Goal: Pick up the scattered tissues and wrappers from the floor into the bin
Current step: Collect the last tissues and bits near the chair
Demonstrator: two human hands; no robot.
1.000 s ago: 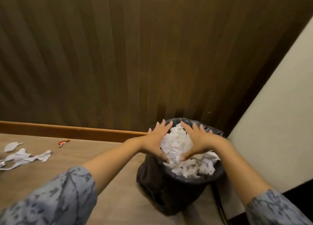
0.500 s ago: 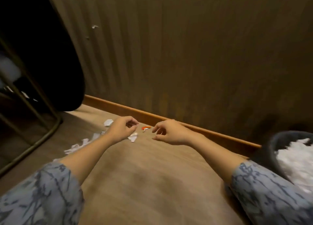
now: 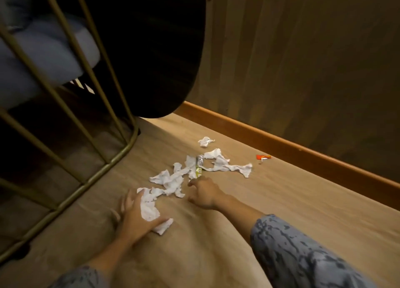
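Observation:
Several crumpled white tissues (image 3: 173, 180) lie spread over the wooden floor in front of me. My left hand (image 3: 132, 214) rests flat on the floor with its fingers apart, touching the nearest tissue (image 3: 149, 209). My right hand (image 3: 204, 192) is low over the floor, fingers loosely curled, its fingertips at a yellow-and-silver wrapper (image 3: 199, 166) lying among the tissues. One small tissue ball (image 3: 204, 141) sits farther off. A red wrapper (image 3: 263, 157) lies near the skirting board. The bin is out of view.
A gold metal frame (image 3: 104, 170) of a piece of furniture stands at left, close to my left hand. A dark rounded tabletop (image 3: 155, 49) hangs above it. The wood-panelled wall and orange skirting board (image 3: 303, 149) bound the floor at the back.
My hands left the tissue-filled bin and my view swung left. Both hands dropped to the floor among the scattered tissues; the bin slid out of sight on the right.

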